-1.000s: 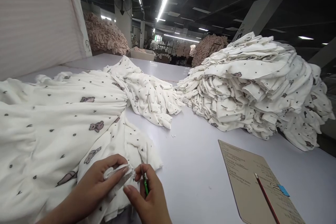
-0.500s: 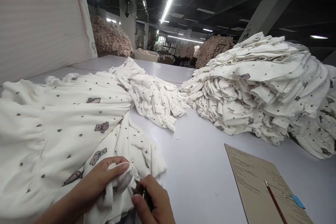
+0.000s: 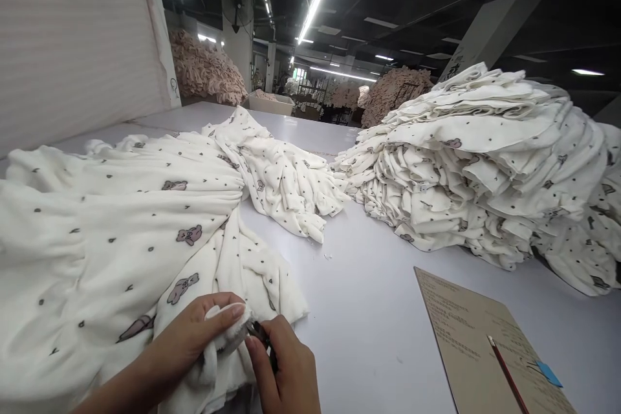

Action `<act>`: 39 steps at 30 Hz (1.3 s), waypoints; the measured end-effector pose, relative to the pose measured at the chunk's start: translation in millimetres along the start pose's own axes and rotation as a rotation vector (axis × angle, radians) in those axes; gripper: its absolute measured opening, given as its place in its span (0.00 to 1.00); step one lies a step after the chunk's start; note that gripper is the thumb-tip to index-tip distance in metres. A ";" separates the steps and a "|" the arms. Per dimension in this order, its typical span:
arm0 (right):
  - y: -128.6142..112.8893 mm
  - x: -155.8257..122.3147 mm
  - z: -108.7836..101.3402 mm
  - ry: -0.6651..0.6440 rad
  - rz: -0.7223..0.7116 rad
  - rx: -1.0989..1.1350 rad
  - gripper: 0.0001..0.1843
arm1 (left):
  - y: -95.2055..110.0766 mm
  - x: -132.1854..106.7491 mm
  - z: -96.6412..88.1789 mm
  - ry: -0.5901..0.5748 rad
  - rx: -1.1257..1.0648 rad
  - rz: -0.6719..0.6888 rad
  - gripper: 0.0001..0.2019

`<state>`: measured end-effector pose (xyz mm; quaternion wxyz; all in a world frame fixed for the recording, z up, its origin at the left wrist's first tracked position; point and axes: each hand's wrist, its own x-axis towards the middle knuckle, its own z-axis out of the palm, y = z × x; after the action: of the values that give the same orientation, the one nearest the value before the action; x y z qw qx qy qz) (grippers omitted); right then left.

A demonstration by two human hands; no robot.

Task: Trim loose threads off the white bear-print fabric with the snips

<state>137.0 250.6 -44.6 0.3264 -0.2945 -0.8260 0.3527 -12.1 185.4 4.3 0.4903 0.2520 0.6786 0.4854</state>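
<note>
A white garment with printed bears and small dots [image 3: 136, 239] spreads over the left half of the table. My left hand [image 3: 206, 326] pinches a folded edge of it between thumb and fingers at the bottom centre. Close by on the right, my right hand [image 3: 288, 365] is closed round small dark thread snips [image 3: 262, 336], mostly hidden by the fingers. Their tip meets the raw edge of the fabric beside my left thumb. Whether the blades are apart I cannot tell.
A tall pile of the same printed fabric [image 3: 475, 162] stands at the right. Nearer lies a brown written card [image 3: 451, 330] with a red pencil [image 3: 507, 375] and a blue tab [image 3: 549, 373]. A light tub [image 3: 272, 103] and pinkish heaps [image 3: 206, 68] are farther back.
My right hand has moved slightly up and left, bringing the snips' tip against the fabric edge. My left hand has shifted slightly right, still pinching the garment.
</note>
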 end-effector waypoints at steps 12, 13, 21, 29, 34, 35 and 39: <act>-1.8 -2.5 1.9 -0.001 0.103 0.119 0.17 | -0.9 0.0 -1.5 -0.015 -0.061 -0.073 0.27; -2.6 -2.4 1.8 0.001 0.096 0.107 0.17 | -0.9 -0.2 -1.4 -0.014 -0.063 -0.079 0.27; -4.7 -4.6 1.5 0.018 0.071 0.015 0.16 | -1.7 -2.3 0.3 -0.025 -0.061 -0.038 0.27; -8.7 -5.2 -3.4 0.023 0.047 -0.035 0.17 | -8.9 -3.6 1.5 -0.015 -0.016 -0.011 0.25; -9.3 -5.3 -1.6 0.031 0.062 -0.084 0.18 | -8.8 -4.4 2.1 -0.006 0.016 -0.012 0.25; -9.0 -5.5 -1.3 0.029 0.073 -0.075 0.18 | -8.8 -4.3 2.3 -0.002 0.017 -0.011 0.25; -7.6 -6.3 -3.4 -0.006 0.147 0.010 0.19 | -8.1 -4.1 3.5 -0.102 0.045 0.063 0.19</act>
<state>141.5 243.0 -39.0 0.2987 -0.3518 -0.8013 0.3808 -6.2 180.3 -1.5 0.5028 0.3088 0.6552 0.4717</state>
